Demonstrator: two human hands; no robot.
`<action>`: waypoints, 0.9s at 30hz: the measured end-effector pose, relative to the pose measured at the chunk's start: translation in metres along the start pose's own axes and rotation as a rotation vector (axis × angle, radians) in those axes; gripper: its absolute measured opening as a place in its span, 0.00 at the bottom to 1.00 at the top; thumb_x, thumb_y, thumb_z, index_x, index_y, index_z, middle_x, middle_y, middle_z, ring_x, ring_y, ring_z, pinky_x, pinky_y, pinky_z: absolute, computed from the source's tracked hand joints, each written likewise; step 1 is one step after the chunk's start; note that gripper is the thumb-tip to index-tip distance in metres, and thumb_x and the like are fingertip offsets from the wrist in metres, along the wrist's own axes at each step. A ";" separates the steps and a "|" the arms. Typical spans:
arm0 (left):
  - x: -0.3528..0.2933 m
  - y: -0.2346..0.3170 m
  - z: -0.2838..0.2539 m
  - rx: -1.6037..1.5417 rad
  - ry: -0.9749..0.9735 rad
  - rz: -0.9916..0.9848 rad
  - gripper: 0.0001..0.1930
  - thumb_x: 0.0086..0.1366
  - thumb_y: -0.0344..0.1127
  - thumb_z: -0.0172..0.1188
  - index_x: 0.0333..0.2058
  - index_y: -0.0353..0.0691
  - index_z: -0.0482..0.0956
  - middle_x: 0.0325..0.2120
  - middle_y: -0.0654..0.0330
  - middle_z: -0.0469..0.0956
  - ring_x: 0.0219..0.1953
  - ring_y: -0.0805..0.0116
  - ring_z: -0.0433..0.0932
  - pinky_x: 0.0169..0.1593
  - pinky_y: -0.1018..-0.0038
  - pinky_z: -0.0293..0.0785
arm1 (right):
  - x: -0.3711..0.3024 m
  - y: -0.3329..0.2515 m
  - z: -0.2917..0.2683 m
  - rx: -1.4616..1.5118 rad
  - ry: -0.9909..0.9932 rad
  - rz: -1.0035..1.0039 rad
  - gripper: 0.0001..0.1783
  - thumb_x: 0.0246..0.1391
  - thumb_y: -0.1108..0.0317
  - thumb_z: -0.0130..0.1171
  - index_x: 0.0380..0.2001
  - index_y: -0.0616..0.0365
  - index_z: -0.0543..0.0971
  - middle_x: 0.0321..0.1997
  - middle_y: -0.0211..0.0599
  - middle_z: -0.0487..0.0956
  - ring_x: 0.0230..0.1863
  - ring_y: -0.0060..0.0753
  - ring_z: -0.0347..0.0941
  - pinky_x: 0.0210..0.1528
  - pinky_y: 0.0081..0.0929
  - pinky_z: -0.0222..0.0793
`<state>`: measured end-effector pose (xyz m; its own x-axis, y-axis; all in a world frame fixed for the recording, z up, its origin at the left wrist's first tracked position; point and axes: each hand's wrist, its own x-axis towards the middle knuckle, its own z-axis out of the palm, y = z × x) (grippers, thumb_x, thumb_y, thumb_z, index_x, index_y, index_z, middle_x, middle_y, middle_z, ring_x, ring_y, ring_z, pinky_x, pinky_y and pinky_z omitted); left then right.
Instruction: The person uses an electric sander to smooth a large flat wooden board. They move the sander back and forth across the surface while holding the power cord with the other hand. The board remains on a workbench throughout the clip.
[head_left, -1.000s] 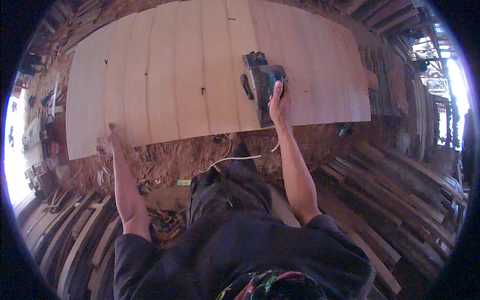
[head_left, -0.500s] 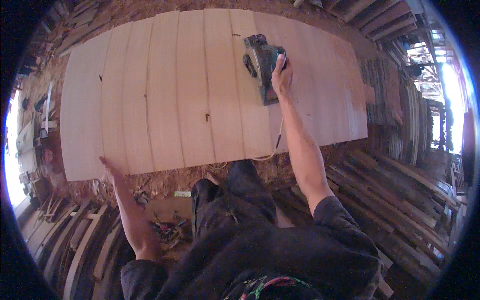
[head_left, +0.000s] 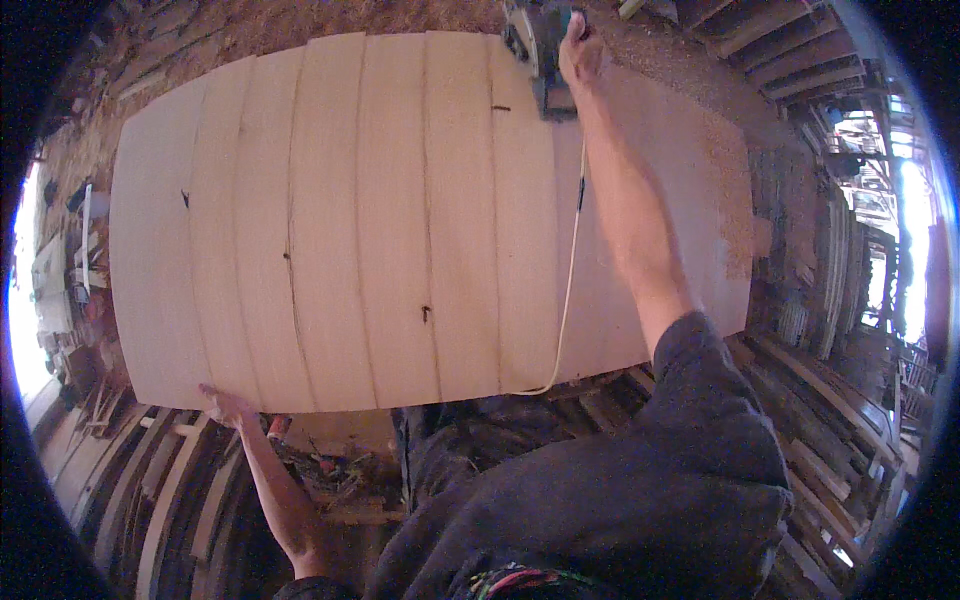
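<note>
A wide pale wooden panel (head_left: 330, 220) made of several joined boards lies in front of me. My right hand (head_left: 583, 58) is closed round the handle of a corded power tool (head_left: 546, 65) with a long dark body and some teal. The tool sits at the panel's far edge, right of the middle; whether it is a planer or a sander I cannot tell. Its pale cord (head_left: 572, 290) runs back across the boards to the near edge. My left hand (head_left: 230, 407) rests at the near left edge, fingers stretched out and holding nothing.
Long timber strips (head_left: 165, 480) lie at the lower left, and more boards (head_left: 800, 400) are stacked at the lower right. Slatted wood (head_left: 765, 45) stands at the far right. Brown shavings or sawdust (head_left: 420, 18) cover the ground beyond the panel.
My right hand has pushed the power tool away from me to the far edge, drawing the cord out over the panel. My body leans further forward; the left hand stays at the near left edge.
</note>
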<state>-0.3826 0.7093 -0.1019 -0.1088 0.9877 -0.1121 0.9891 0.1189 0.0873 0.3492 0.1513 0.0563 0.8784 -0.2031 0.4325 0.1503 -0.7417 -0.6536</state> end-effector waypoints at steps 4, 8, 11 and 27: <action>0.080 -0.084 0.023 0.480 0.202 0.391 0.36 0.77 0.45 0.51 0.77 0.36 0.53 0.55 0.46 0.82 0.43 0.51 0.88 0.43 0.56 0.84 | -0.006 -0.016 0.018 0.098 -0.115 0.021 0.36 0.74 0.37 0.49 0.45 0.66 0.79 0.32 0.48 0.81 0.33 0.47 0.77 0.38 0.42 0.72; 0.118 -0.120 0.040 0.856 0.562 0.658 0.40 0.74 0.36 0.52 0.79 0.35 0.48 0.51 0.59 0.85 0.34 0.64 0.87 0.37 0.65 0.84 | -0.057 -0.014 -0.004 0.133 -0.211 0.012 0.35 0.73 0.36 0.49 0.46 0.65 0.78 0.31 0.43 0.80 0.30 0.40 0.75 0.34 0.37 0.71; 0.132 -0.104 0.064 1.252 0.788 0.648 0.38 0.75 0.37 0.51 0.78 0.33 0.49 0.48 0.59 0.86 0.34 0.68 0.86 0.38 0.69 0.84 | -0.102 -0.008 -0.050 0.144 -0.224 0.018 0.35 0.73 0.35 0.49 0.46 0.63 0.78 0.30 0.39 0.79 0.28 0.35 0.74 0.31 0.33 0.71; 0.083 -0.004 0.065 0.191 0.108 0.497 0.37 0.80 0.45 0.45 0.79 0.35 0.46 0.58 0.50 0.78 0.47 0.59 0.82 0.51 0.60 0.80 | -0.625 -0.075 -0.443 0.288 -0.225 0.536 0.24 0.76 0.48 0.49 0.49 0.60 0.80 0.23 0.25 0.76 0.20 0.20 0.71 0.22 0.25 0.67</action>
<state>-0.3891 0.7847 -0.1764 0.3766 0.9264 0.0006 0.9235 -0.3754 -0.0788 -0.4114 0.0505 0.1099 0.9344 -0.3354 -0.1200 -0.2470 -0.3673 -0.8967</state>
